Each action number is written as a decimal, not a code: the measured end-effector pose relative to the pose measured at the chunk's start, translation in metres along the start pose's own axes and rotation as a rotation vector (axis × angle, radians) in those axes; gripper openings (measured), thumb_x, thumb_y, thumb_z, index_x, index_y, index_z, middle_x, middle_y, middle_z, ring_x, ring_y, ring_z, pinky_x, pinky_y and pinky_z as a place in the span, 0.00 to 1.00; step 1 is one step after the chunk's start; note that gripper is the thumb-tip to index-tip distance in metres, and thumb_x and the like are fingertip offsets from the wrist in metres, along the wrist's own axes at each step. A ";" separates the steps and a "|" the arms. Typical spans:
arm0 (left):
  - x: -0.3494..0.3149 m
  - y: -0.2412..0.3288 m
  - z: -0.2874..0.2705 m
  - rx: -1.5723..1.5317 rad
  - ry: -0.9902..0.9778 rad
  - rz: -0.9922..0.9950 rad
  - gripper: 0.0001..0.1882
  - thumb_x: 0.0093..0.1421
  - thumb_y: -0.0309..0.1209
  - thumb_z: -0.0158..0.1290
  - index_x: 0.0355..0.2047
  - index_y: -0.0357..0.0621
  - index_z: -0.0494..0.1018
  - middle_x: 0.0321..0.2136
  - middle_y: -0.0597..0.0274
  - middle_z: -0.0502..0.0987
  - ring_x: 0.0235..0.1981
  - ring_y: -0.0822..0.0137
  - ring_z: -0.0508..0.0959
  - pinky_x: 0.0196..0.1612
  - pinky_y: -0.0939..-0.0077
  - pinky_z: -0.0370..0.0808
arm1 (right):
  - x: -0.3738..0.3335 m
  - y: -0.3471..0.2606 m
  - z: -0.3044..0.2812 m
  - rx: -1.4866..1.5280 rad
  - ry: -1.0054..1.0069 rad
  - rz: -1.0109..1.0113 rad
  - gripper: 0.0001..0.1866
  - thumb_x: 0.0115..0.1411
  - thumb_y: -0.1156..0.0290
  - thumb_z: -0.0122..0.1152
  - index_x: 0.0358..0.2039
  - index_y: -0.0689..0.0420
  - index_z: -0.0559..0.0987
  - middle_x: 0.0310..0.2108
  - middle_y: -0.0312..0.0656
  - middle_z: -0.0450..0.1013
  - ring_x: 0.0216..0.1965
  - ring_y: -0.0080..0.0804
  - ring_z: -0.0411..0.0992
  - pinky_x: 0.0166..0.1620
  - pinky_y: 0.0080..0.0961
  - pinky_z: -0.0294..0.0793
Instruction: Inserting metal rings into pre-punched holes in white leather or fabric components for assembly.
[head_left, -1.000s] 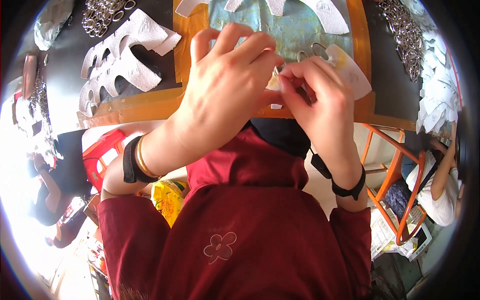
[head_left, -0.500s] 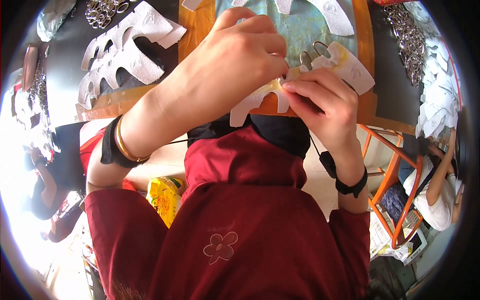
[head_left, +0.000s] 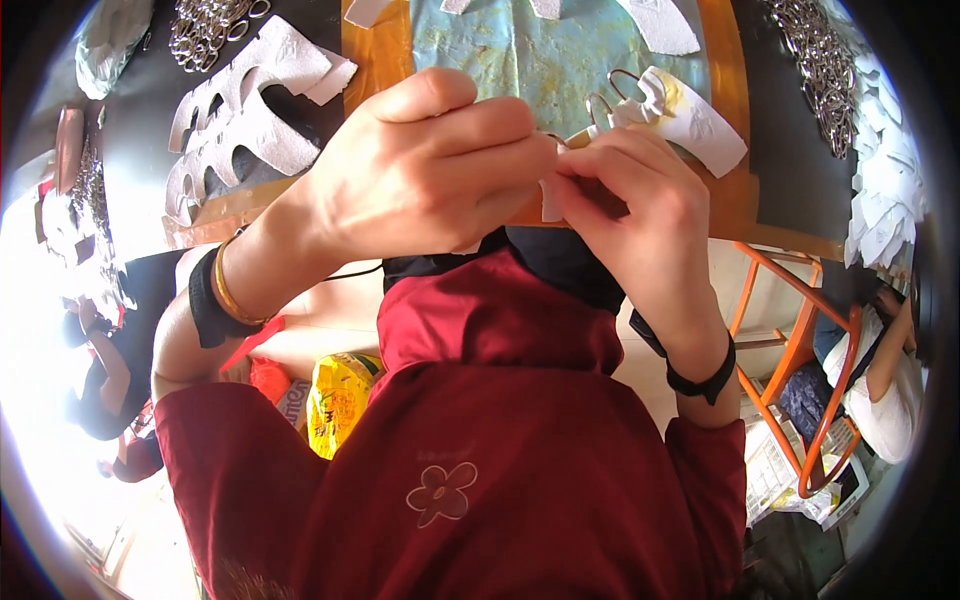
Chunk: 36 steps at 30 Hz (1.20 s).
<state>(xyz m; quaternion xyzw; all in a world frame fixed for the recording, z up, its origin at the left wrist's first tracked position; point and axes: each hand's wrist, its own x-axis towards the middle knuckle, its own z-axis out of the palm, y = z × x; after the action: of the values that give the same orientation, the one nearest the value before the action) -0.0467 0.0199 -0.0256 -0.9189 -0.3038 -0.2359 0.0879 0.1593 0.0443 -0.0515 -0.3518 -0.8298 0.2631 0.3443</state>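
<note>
A white cut-out piece (head_left: 708, 130), soft-looking like leather or fabric with yellowish smears, spans both hands over the table's near edge. Two silvery metal rings (head_left: 598, 104) stand up from its folded tabs at the right. My right hand (head_left: 645, 195) is closed, thumb and forefinger pinching the piece near its middle. Beside it, my left hand (head_left: 435, 170) is closed over the piece's left part and hides most of it. A bit of metal shows between the two hands' fingertips. What exactly the left fingertips grip is hidden.
Stacked white cut-outs (head_left: 250, 110) lie at the left, with more at the far edge. Metal rings are heaped at far left (head_left: 205, 30) and far right (head_left: 815, 70). White pieces (head_left: 885, 170) pile up at right. An orange stool (head_left: 800, 370) and people sit around.
My left hand has come down and slightly left, its fingers curling lower over the piece. The right hand stays at the piece's middle, and less of the piece's left part shows.
</note>
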 end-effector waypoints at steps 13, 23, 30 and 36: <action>0.001 0.004 -0.004 0.042 -0.179 -0.047 0.18 0.37 0.31 0.59 0.33 0.46 0.76 0.28 0.75 0.73 0.27 0.75 0.72 0.36 0.76 0.61 | -0.002 0.001 0.002 -0.071 -0.016 -0.042 0.06 0.45 0.74 0.67 0.24 0.53 0.78 0.21 0.33 0.68 0.28 0.32 0.71 0.28 0.28 0.71; -0.010 0.040 0.000 0.062 -0.209 -0.303 0.16 0.48 0.25 0.58 0.40 0.36 0.76 0.32 0.72 0.73 0.28 0.74 0.70 0.37 0.75 0.64 | -0.008 -0.020 -0.013 -0.192 -0.081 -0.023 0.12 0.48 0.75 0.67 0.36 0.52 0.81 0.18 0.32 0.64 0.20 0.27 0.68 0.22 0.24 0.66; -0.010 0.040 -0.005 0.066 -0.228 -0.398 0.17 0.47 0.26 0.59 0.40 0.41 0.77 0.31 0.72 0.72 0.30 0.72 0.72 0.37 0.72 0.64 | -0.004 -0.025 -0.006 -0.335 -0.152 -0.060 0.14 0.50 0.77 0.65 0.40 0.53 0.82 0.18 0.35 0.65 0.18 0.30 0.66 0.22 0.28 0.66; -0.006 0.004 -0.003 -0.220 -0.082 -0.559 0.11 0.45 0.30 0.63 0.31 0.46 0.76 0.29 0.66 0.71 0.30 0.65 0.73 0.35 0.70 0.65 | -0.008 -0.032 -0.003 -0.499 -0.297 -0.103 0.17 0.54 0.75 0.63 0.45 0.55 0.78 0.17 0.35 0.66 0.18 0.29 0.68 0.21 0.28 0.66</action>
<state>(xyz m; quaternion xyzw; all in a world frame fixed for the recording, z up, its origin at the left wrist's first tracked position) -0.0497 0.0122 -0.0265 -0.8124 -0.5209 -0.2450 -0.0929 0.1526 0.0190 -0.0307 -0.3404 -0.9269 0.0818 0.1351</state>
